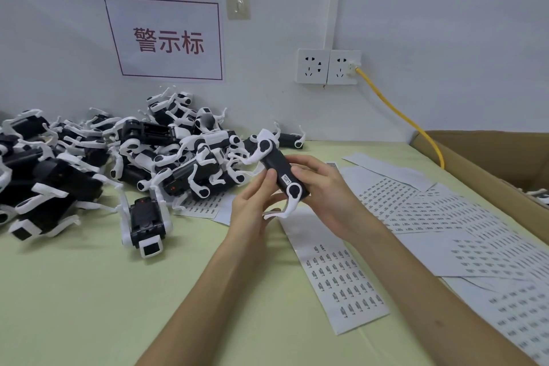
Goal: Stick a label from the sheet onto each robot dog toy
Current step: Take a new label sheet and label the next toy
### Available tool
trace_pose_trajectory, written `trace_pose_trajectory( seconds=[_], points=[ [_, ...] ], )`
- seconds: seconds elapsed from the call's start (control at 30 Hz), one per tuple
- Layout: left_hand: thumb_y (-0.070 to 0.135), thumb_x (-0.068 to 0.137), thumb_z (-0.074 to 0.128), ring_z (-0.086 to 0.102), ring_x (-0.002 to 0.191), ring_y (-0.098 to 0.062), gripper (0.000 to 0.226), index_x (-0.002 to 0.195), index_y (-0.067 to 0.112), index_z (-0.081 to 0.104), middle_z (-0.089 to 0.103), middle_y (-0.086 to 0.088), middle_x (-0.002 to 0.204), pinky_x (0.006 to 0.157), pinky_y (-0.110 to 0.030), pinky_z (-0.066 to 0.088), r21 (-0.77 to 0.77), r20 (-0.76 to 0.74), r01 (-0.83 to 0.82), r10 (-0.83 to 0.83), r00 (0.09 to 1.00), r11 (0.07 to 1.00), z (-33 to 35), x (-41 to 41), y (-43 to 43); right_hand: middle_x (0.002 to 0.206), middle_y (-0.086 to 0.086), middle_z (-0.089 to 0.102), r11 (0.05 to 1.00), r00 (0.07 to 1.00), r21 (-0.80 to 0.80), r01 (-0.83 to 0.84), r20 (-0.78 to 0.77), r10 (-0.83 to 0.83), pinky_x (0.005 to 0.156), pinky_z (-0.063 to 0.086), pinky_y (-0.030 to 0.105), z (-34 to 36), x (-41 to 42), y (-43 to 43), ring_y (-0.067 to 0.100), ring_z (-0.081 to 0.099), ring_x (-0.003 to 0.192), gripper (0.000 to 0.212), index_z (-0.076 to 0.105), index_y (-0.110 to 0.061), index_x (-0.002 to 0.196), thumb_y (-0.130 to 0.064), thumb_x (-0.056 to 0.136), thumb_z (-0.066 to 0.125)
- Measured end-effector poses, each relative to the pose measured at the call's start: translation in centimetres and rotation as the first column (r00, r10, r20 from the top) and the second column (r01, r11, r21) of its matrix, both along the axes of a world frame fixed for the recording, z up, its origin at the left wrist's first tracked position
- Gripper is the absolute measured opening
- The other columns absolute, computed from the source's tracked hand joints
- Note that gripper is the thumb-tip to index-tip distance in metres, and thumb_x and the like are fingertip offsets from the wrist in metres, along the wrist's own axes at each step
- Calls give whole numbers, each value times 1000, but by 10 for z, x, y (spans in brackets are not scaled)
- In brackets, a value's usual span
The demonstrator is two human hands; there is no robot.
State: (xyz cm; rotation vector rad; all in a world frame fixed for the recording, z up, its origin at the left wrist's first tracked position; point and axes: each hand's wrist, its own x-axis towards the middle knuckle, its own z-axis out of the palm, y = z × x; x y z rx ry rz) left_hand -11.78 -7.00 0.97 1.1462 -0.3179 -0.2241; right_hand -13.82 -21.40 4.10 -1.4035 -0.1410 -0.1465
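Gripping a toy [277, 166] above the table [89, 291] with both hands: left hand [255, 205] pinching its near side, right hand [319, 187] curling round the far side. Bearing a small white label [286, 179], print too fine to read. Lying beneath, a label sheet [335, 273]; more sheets [445, 217] rightward. Heaping at left, a toy pile [104, 157]. Reading 警示标 on the wall sign [166, 38]. Showing only partly at right, a box [490, 157].
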Motion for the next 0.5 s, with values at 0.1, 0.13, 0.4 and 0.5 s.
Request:
trace_pose_trajectory(
  seconds=[0.1,0.13,0.4,0.5],
  points=[
    [45,87,70,71,100,-19,44,124,21,75,73,-15,125,85,-29,54,-38,-9,-50,49,999,998,2,-2,0,126,21,67,1000,1000,1,-8,-14,8,98,51,47,-1,0,3,26,67,102,30,63,-7,131,-9,102,53],
    [45,84,71,70,100,-21,45,123,21,76,72,-17,125,88,-34,52,-46,-13,-64,63,998,997,2,-2,0,126,20,68,1000,1000,-14,0,-11,-1,99,51,48,-1,0,3,27,68,102,30,63,-8,130,-9,101,56],
    [38,97,65,68,119,-32,37,129,20,72,72,-12,128,94,-37,53,-57,-66,-76,72,995,995,0,-3,-2,116,6,74,969,990,-218,120,94,-102,93,59,41,-1,-1,2,24,73,101,29,70,-15,124,-6,99,59],
    [42,90,68,74,104,-21,47,131,18,71,75,-10,122,81,-28,59,-118,-120,-67,53,991,991,2,-4,-2,115,1,74,961,992,-269,69,120,-37,92,60,38,-2,-3,3,23,72,103,30,70,-21,126,-11,98,64]
  ],
)
